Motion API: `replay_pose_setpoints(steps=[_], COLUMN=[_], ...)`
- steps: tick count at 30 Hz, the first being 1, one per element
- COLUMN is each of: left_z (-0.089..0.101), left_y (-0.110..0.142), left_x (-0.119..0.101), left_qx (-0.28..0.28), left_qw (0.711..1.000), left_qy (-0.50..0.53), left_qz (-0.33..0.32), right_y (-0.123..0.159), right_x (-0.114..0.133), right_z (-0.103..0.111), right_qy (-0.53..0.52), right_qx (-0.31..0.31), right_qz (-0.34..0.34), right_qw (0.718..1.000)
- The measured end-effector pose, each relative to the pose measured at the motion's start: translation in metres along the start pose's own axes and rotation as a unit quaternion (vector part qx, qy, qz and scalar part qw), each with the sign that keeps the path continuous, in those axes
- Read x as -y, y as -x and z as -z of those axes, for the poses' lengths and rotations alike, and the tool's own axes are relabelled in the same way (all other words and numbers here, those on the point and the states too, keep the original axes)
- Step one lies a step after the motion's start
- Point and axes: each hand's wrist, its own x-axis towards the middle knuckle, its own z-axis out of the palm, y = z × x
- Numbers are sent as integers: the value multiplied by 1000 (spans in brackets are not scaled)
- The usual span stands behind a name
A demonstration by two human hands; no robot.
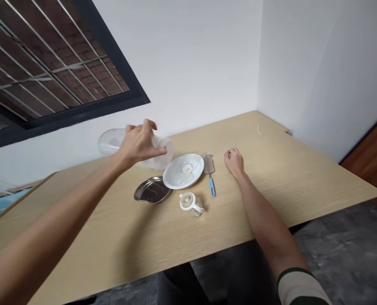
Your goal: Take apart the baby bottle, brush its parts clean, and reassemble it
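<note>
Grip: left hand (140, 144) closed on clear plastic cover (112, 142); right hand (234, 163) half-curled, empty, just beside brush (210, 173).
Axis: cover lies roughly along table's (302, 178) far edge, above it; open side cannot be told.
Surface: plate (183, 170), dish (152, 189), jug (191, 204) mid-table.
Room: white wall (182, 63), barred window (48, 63).
</note>
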Motion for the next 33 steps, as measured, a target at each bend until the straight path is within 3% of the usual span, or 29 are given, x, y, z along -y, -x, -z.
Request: replay_pose_setpoints(steps=[4,8,12,17,21,25,29,31,33], left_z=[15,9,-8,-4,11,6,14,26,35], left_y=[9,-18,-46,-23,-2,-13,-11,10,41], left_x=[-23,-52,-34,-4,-24,-39,-2,32,73], left_qx=[-7,18,39,55,53,46,26,-16,-99], left_qw=[998,996,998,996,997,998,995,987,966], left_qy=[62,86,35,-25,34,45,54,104,146], left_qz=[23,4,26,65,43,24,78,123,191], right_y=[-4,-3,-4,-6,-5,-3,-2,-2,-1], right_x=[-3,0,2,-2,-2,2,3,3,2], right_z=[-2,-1,-1,-7,-10,-7,-3,-2,-3], right_qy=[2,6,16,10,1,4,9,8,4], right_qx=[0,2,4,0,5,14,13,12,11], right_qz=[-13,-1,12,5,-5,-3,-7,-14,-25], right_qw=[1000,1000,1000,1000,1000,1000,1000,1000,1000])
